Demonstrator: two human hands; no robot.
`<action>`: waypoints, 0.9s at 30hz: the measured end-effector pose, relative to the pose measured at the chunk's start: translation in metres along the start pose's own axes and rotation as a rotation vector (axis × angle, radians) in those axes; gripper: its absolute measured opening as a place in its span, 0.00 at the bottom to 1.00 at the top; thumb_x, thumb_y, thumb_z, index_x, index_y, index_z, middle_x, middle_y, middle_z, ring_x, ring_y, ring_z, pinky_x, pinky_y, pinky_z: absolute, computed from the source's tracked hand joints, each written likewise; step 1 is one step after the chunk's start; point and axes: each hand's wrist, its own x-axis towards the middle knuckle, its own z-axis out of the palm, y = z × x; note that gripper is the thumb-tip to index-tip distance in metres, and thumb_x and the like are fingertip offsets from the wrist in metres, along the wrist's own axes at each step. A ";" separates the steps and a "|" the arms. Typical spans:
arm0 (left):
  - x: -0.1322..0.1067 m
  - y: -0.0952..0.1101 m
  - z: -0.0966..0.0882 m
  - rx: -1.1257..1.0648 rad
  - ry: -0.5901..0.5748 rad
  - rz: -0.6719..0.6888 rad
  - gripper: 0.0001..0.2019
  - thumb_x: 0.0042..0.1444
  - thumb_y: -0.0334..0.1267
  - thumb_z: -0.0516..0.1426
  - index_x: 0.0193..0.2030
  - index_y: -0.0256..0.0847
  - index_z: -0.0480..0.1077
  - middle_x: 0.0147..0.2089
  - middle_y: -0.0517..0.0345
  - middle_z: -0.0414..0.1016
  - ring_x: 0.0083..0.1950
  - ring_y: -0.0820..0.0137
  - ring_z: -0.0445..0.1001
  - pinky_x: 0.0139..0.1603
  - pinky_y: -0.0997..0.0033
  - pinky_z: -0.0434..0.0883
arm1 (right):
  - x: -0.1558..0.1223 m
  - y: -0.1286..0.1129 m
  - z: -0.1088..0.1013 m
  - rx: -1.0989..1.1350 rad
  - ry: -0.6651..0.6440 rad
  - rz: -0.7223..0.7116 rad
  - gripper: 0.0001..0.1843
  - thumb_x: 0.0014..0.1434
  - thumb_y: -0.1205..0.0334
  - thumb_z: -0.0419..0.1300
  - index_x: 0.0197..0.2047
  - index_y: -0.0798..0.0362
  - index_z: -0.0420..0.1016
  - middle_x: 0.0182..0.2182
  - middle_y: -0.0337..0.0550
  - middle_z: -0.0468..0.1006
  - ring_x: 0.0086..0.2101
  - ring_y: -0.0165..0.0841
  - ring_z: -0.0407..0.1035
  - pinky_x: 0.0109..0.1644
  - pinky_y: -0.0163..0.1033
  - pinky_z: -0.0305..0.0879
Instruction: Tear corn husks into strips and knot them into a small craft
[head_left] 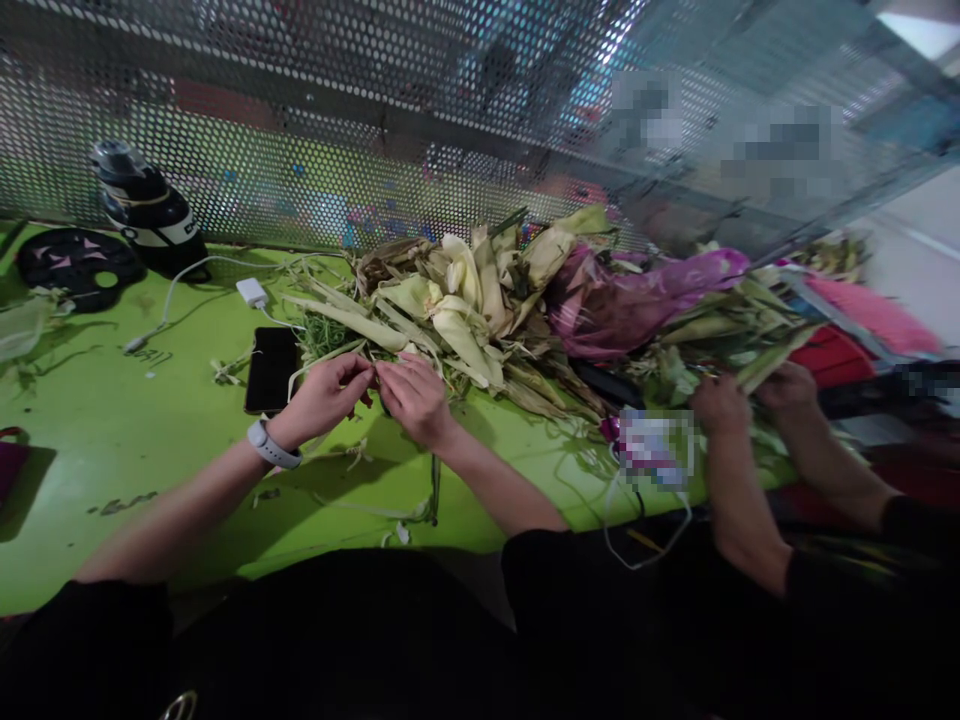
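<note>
My left hand (328, 397), with a white watch on the wrist, and my right hand (415, 398) meet at their fingertips over the green table (112, 430). Both are pinched on a thin strip of leaf between them, which is too small to make out well. Just beyond my hands lies a heap of pale green and yellowish husk leaves (457, 300).
A black phone (271, 369) lies left of my left hand, with a white charger and cable (252, 292) behind it. A helmet (146, 210) stands at the back left. To my right, another person's hands (750, 395) work on leaves by a purple plastic bag (637, 300). Perforated metal screen behind.
</note>
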 end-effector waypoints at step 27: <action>0.005 -0.011 0.000 0.401 0.085 0.151 0.12 0.68 0.41 0.49 0.33 0.40 0.64 0.26 0.61 0.70 0.26 0.73 0.67 0.29 0.73 0.63 | 0.010 -0.007 -0.008 -0.054 0.038 -0.054 0.11 0.67 0.63 0.57 0.43 0.54 0.81 0.40 0.48 0.85 0.40 0.35 0.79 0.54 0.46 0.71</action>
